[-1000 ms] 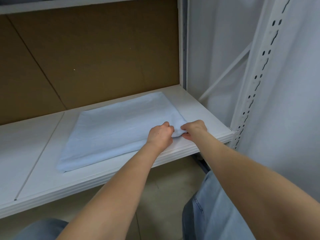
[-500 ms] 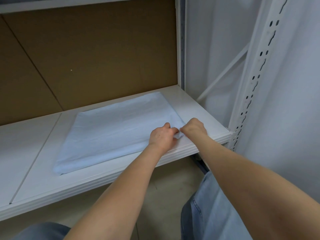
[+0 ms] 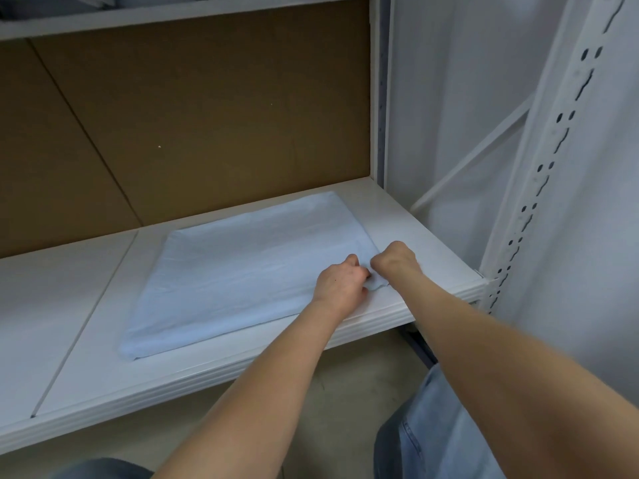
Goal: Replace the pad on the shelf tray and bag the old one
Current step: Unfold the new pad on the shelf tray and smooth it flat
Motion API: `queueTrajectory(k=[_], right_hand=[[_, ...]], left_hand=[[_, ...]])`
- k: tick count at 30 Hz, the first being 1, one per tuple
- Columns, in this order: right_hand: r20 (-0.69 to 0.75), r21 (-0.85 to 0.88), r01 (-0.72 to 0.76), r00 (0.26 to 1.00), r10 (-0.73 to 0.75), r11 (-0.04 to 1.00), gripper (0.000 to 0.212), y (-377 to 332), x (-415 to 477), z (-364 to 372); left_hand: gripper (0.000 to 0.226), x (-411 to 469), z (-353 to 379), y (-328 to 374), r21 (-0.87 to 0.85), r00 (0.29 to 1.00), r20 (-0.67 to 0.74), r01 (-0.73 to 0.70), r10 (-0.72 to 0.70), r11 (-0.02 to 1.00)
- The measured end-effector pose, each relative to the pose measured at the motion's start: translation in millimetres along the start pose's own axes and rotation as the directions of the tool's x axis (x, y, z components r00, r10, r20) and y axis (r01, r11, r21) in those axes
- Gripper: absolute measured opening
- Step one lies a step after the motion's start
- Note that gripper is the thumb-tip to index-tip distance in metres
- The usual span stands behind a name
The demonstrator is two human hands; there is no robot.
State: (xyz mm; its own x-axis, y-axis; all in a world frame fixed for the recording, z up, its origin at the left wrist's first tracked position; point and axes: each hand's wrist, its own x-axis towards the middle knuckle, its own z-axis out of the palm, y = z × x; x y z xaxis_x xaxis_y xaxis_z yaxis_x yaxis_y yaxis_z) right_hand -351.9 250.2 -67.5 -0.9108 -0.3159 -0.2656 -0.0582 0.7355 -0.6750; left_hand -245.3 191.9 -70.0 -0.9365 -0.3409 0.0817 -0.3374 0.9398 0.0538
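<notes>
A pale blue folded pad (image 3: 235, 267) lies flat on the white shelf tray (image 3: 432, 247), towards its right end. My left hand (image 3: 340, 285) and my right hand (image 3: 394, 261) meet at the pad's near right corner. Both have curled fingers and pinch that corner, which is lifted a little between them. The fingertips are hidden behind the knuckles.
Brown cardboard (image 3: 193, 126) backs the shelf. A white perforated upright (image 3: 539, 188) and a diagonal brace (image 3: 473, 153) stand at the right, with white sheeting behind. Another shelf (image 3: 173, 15) runs overhead. My jeans-clad knees (image 3: 432, 430) and the floor are below the tray's front edge.
Both hands stay on the pad's near right corner; they have worked it slightly, and the corner now sticks out between them. The pad itself has not shifted.
</notes>
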Motion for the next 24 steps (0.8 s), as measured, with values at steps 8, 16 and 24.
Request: queueTrajectory(k=[8,16,24], right_hand=[[0.021,-0.128,0.044,0.999,-0.042,0.991,0.014,-2.4,3.1,5.9],[-0.009,-0.201,0.091,0.995,-0.095,0.975,0.024,-8.0,9.8,10.7],[-0.028,-0.399,0.436,0.874,-0.486,0.807,0.039,-16.7,-19.6,12.6]], left_hand=[[0.028,4.4,0.8,-2.9,-0.099,0.999,0.033,0.003,0.0,0.995],[0.026,10.5,9.2,-6.2,-0.156,1.0,-0.008,0.021,-0.023,0.988],[0.04,-19.7,-9.4,-52.5,-0.097,1.0,0.006,0.013,-0.013,0.995]])
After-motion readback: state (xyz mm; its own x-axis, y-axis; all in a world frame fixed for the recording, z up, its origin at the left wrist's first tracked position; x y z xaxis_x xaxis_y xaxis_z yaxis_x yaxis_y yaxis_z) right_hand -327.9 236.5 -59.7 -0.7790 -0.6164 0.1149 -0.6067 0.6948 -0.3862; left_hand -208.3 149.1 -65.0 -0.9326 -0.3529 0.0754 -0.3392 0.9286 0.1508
